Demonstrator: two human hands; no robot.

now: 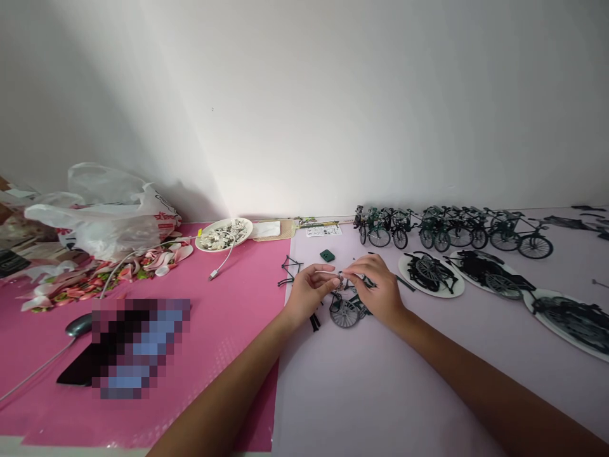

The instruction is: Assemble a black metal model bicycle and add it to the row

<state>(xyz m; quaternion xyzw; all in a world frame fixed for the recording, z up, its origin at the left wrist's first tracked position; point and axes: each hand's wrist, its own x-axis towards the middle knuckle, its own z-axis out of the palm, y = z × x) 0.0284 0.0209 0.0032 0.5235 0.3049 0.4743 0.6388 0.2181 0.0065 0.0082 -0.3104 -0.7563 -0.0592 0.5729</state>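
Observation:
Both hands meet over a small dark model bicycle (345,313), its spoked wheel showing below my fingers. My left hand (311,291) is closed, thumb and fingers pinching a thin part at the bicycle's top near the handlebar. From the right, my right hand (379,292) pinches the same spot and covers much of the frame. Exactly which small part lies between the fingertips is hidden. A dark bicycle frame piece (289,270) lies left of my left hand. Beyond the hands sits a small green block (327,255). Black strips (314,322) lie beneath my left wrist.
Several finished model bicycles (504,235) stand along the wall. White plates (454,289) of bicycle parts lie at right. Leftward are a plate of white pieces (223,236), a cable (213,274), a partly blurred phone (76,371), a mouse (79,325) and plastic bags (109,219).

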